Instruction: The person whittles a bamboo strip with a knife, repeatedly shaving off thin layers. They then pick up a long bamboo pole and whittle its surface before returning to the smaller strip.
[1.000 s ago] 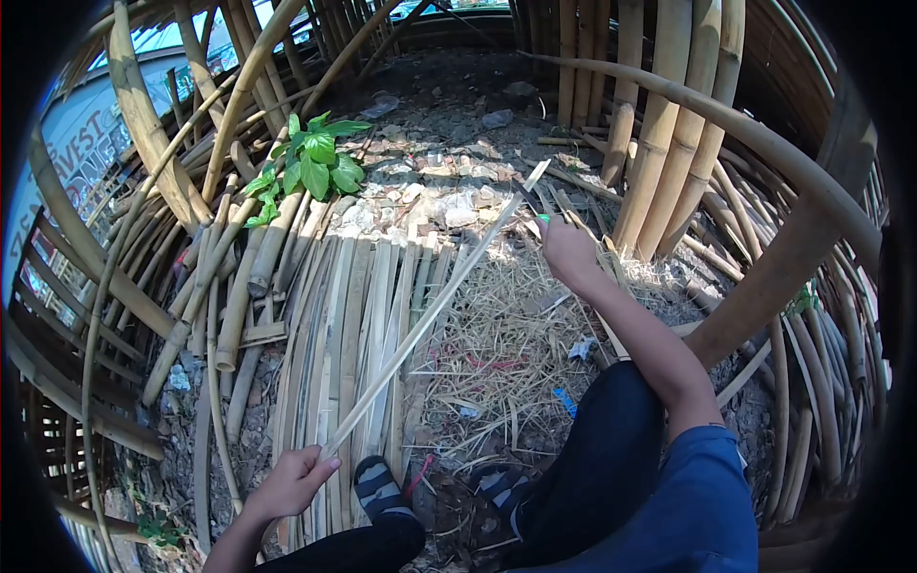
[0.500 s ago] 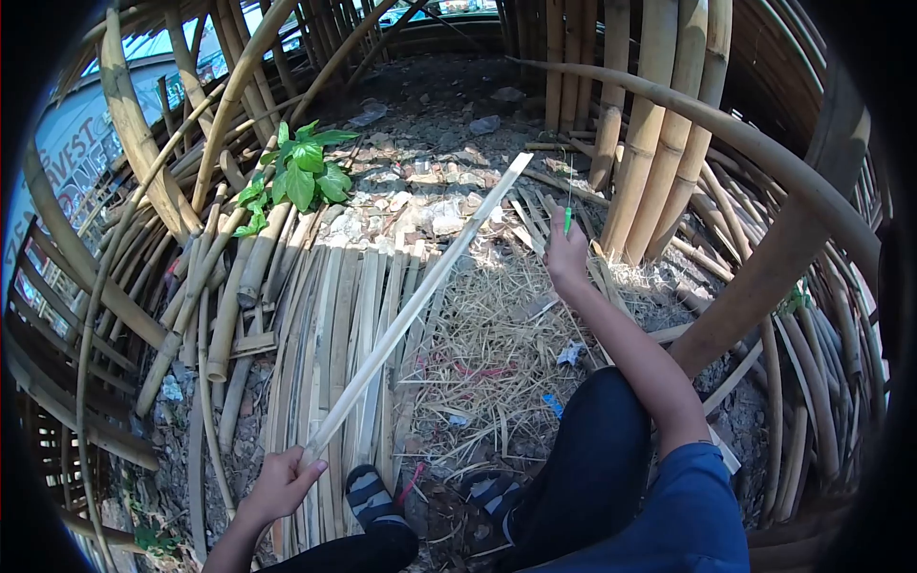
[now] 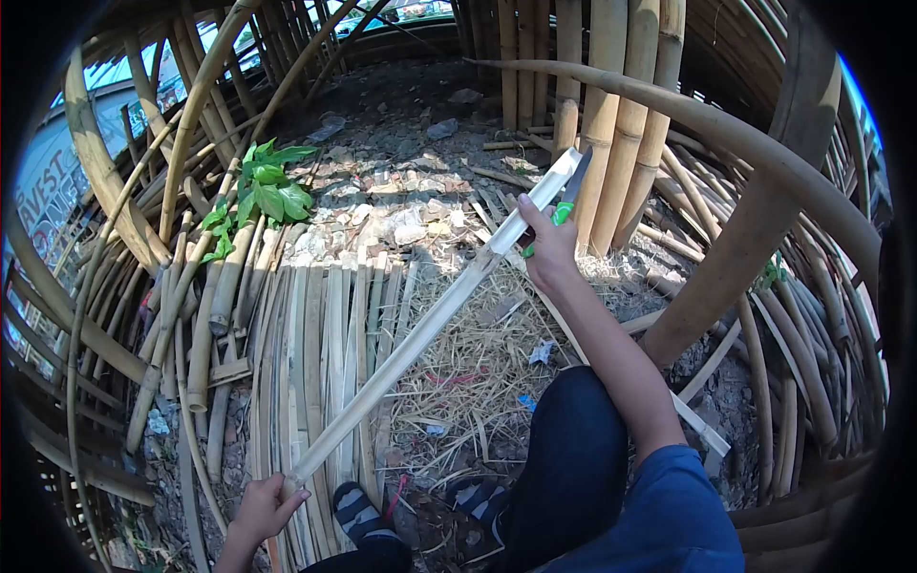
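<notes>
A long split bamboo strip (image 3: 401, 358) runs diagonally from lower left to upper right, its pale hollow side toward me. My left hand (image 3: 265, 513) grips its near end, thumb on top. Close to the far end, my right hand (image 3: 551, 250) is closed around the green handle of a knife (image 3: 577, 180). The knife's dark blade points up and lies alongside the strip's tip. My right thumb rests against the strip's edge. Below the strip, several split bamboo slats (image 3: 325, 334) lie side by side on the ground.
Thin bamboo shavings (image 3: 458, 372) cover the ground by my feet. Upright bamboo poles (image 3: 611, 124) stand at the back right, and a slanting pole (image 3: 745, 248) crosses the right side. A leafy green plant (image 3: 272, 191) grows at the left among stacked poles.
My right hand has come inward to the strip's far end, and the knife's blade now shows beside it. The strip has turned its hollow side up. The view has shifted to the right.
</notes>
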### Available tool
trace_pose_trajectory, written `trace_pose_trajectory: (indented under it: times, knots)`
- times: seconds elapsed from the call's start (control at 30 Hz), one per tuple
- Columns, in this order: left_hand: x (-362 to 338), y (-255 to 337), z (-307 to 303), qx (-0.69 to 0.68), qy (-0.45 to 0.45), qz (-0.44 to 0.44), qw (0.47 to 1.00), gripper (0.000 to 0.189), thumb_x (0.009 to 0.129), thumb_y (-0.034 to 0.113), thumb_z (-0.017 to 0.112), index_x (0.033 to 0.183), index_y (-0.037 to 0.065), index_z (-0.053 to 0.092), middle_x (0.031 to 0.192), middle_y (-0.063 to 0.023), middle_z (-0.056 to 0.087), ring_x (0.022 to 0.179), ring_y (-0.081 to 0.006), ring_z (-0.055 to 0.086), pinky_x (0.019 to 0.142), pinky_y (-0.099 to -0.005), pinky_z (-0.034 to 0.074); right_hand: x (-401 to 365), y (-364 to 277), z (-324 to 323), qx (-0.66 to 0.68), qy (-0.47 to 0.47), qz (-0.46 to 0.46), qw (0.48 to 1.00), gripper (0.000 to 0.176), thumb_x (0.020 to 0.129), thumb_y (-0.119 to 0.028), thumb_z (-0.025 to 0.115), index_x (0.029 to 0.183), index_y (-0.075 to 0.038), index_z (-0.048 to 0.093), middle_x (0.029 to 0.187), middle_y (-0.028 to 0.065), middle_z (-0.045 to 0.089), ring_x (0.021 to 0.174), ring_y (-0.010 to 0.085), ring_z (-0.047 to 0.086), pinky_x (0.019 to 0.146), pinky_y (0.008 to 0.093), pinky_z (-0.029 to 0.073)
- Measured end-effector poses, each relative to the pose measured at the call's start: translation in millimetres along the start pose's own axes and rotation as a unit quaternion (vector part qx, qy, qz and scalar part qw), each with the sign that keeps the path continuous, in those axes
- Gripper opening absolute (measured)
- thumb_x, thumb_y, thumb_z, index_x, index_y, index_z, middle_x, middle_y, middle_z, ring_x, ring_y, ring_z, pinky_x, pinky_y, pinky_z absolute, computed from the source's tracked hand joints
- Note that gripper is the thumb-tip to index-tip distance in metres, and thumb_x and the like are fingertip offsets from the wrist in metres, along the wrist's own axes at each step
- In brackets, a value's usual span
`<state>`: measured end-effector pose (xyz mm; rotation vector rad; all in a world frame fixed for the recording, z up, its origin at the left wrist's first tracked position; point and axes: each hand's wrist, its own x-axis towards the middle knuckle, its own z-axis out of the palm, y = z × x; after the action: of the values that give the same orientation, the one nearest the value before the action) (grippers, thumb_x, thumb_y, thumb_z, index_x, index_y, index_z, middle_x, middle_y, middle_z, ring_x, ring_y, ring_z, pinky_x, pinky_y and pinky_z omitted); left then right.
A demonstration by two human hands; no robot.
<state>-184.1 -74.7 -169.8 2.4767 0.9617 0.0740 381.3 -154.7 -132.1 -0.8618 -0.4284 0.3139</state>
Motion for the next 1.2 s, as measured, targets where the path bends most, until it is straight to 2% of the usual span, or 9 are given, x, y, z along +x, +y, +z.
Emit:
trace_pose_trajectory:
  times: [0.27,0.33,0.47,0.6,0.7,0.8,0.93,1.03,1.2]
  knots:
    - [11.0,4.2,-2.0,0.007,-0.131,-0.104,0.986,0.049,0.085,0.041,0.074,0.082,-0.006,0.059,0.071,-0.0228,0.061,0.067,-0.0355,0.064,0.066,-0.043,0.051,-33.0,-18.9,33.0,0.021,-0.034,-0.003,0.999,0.041,0.084,-0.006,0.079,0.073,-0.014,0.04,0.076,-0.0007,0.055,0.067,0.0104,0.06,0.064,0.0295,0.054]
    - [14.5,13.8,4.3,-0.016,-0.009,0.083,0.996,0.054,0.086,0.042,0.072,0.108,-0.006,0.058,0.101,-0.0262,0.062,0.093,-0.0378,0.063,0.085,-0.0441,0.049,-48.7,-17.9,47.3,0.01,-0.04,-0.004,0.999,0.042,0.083,-0.005,0.079,0.072,-0.015,0.04,0.075,-0.0014,0.054,0.066,0.01,0.059,0.063,0.0292,0.053]
    - [49.2,66.6,-9.7,-0.077,0.037,0.123,0.989,0.065,0.089,0.042,0.067,0.129,-0.006,0.046,0.119,-0.027,0.056,0.112,-0.038,0.057,0.097,-0.0461,0.044,-93.5,-14.8,96.1,0.012,-0.08,0.043,0.996,0.043,0.084,-0.004,0.078,0.068,-0.014,0.039,0.072,-0.0005,0.056,0.066,0.0093,0.06,0.057,0.0283,0.052]
    - [74.9,118.2,-30.0,-0.144,0.056,0.116,0.981,0.058,0.095,0.038,0.063,0.128,-0.007,0.047,0.111,-0.0236,0.06,0.105,-0.0317,0.063,0.091,-0.0445,0.049,-127.2,-7.2,130.4,0.018,-0.137,0.096,0.986,0.043,0.086,-0.007,0.077,0.067,-0.014,0.04,0.073,0.0016,0.059,0.065,0.0103,0.062,0.052,0.0299,0.056]
    - [79.7,127.7,-40.6,-0.313,-0.014,0.065,0.947,0.039,0.102,0.03,0.054,0.12,-0.005,0.053,0.089,-0.014,0.062,0.078,-0.0202,0.066,0.07,-0.0352,0.053,-146.3,-11.2,152.0,0.041,-0.166,0.152,0.973,0.043,0.087,-0.011,0.077,0.067,-0.014,0.04,0.071,0.0009,0.058,0.061,0.0105,0.062,0.053,0.0306,0.061]
    - [76.9,123.7,-41.1,-0.402,-0.038,-0.005,0.915,0.028,0.107,0.024,0.044,0.098,0.001,0.056,0.062,-0.0005,0.051,0.047,-0.0077,0.046,0.046,-0.0243,0.04,-146.1,3.9,154.0,-0.05,-0.203,0.071,0.975,0.04,0.09,-0.02,0.076,0.071,-0.012,0.041,0.068,-0.0024,0.049,0.055,0.007,0.053,0.048,0.0236,0.05]
    - [74.3,109.8,-42.3,-0.389,0.024,0.01,0.921,0.031,0.107,0.027,0.044,0.095,0.001,0.055,0.061,0.0,0.051,0.047,-0.0078,0.046,0.045,-0.0254,0.041,-137.3,8.1,143.8,-0.145,-0.205,0.044,0.967,0.041,0.098,-0.031,0.066,0.071,-0.011,0.041,0.064,-0.0023,0.046,0.055,0.0056,0.048,0.045,0.0239,0.039]
    - [72.8,110.8,-46.4,-0.399,0.038,-0.001,0.916,0.033,0.107,0.029,0.043,0.092,0.002,0.055,0.06,0.0002,0.05,0.047,-0.0076,0.046,0.045,-0.0252,0.04,-148.3,22.5,138.1,-0.067,-0.249,-0.021,0.966,0.046,0.104,-0.038,0.052,0.07,-0.008,0.042,0.059,0.0001,0.046,0.052,0.0082,0.046,0.045,0.0271,0.035]
    - [70.0,115.5,-48.8,-0.393,0.049,0.001,0.918,0.032,0.108,0.028,0.041,0.091,0.003,0.052,0.062,-0.0002,0.05,0.048,-0.0071,0.046,0.045,-0.024,0.04,-177.6,22.4,141.7,-0.328,-0.403,-0.313,0.795,0.038,0.102,-0.032,0.052,0.076,-0.005,0.051,0.055,0.0101,0.047,0.046,0.0236,0.05,0.045,0.0361,0.039]
